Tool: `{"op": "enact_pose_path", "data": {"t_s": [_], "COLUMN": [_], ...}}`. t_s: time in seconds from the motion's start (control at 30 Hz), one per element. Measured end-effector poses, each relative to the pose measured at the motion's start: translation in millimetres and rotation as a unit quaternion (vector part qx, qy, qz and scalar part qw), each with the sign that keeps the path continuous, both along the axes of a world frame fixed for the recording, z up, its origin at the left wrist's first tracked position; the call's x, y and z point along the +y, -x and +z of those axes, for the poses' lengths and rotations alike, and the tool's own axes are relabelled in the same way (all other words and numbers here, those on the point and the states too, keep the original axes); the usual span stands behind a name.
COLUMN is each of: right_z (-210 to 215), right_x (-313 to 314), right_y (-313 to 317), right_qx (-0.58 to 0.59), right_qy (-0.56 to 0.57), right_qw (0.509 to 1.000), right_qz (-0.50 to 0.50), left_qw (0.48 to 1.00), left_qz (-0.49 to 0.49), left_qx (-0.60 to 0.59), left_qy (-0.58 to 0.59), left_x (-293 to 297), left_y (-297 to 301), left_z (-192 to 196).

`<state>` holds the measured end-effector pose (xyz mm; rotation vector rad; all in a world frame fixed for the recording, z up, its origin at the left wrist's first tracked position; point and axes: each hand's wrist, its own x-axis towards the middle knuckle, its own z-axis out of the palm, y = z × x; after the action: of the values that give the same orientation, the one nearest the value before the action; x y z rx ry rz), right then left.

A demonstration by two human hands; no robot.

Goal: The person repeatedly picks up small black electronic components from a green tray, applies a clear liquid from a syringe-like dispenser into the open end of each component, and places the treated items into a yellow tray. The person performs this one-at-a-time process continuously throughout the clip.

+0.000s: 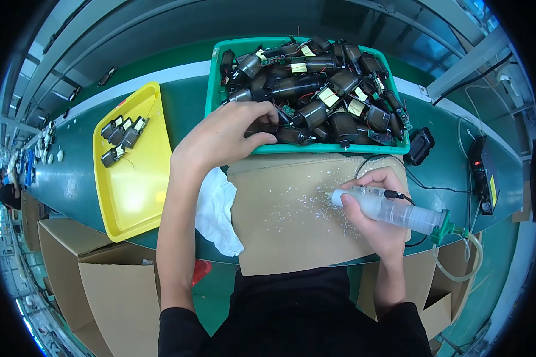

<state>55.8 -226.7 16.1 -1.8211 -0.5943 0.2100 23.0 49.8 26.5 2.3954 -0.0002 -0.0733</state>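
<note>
My left hand (235,131) reaches over the near left edge of a green bin (210,89). Thumb and fingers close around a dark cylindrical part (261,128), much of it hidden by the hand. Heaped in the bin are several similar dark translucent housings (343,126) with wires, circuit boards and pale yellow labels. In my right hand (378,223) is a translucent dispensing syringe (414,216), gripped around its white front end. Its tip points left, over a cardboard sheet (292,244) scattered with small white specks. A green cap (442,227) and a clear hose (477,256) are at the syringe's rear.
Left on the green table stands a yellow tray (131,208) with several small dark parts (122,132). A white cloth (215,214) lies beside the cardboard. At right are a black holder (421,146), a black power box (482,175) and cables. Open cardboard boxes (116,297) stand below the table edge.
</note>
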Motion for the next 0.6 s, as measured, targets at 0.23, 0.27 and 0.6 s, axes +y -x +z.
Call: {"op": "enact_pose_path", "data": {"t_s": [0.23, 0.27, 0.6], "right_z": [3, 5, 50], "right_x": [-1, 0, 14], "right_y": [-1, -1, 10], "right_qx": [-0.012, -0.015, -0.069], "right_qy": [-0.016, -0.02, -0.25], "right_qw": [1.0, 1.0, 0.963], "right_qz": [0.003, 0.003, 0.072], "left_qw": [0.986, 0.983, 0.738], "left_qz": [0.04, 0.059, -0.076], "left_qx": [-0.151, -0.165, -0.062], "left_qy": [-0.063, 0.055, 0.668], "left_x": [16, 16, -53], "left_y": [15, 16, 14], "left_z": [-12, -12, -19]}}
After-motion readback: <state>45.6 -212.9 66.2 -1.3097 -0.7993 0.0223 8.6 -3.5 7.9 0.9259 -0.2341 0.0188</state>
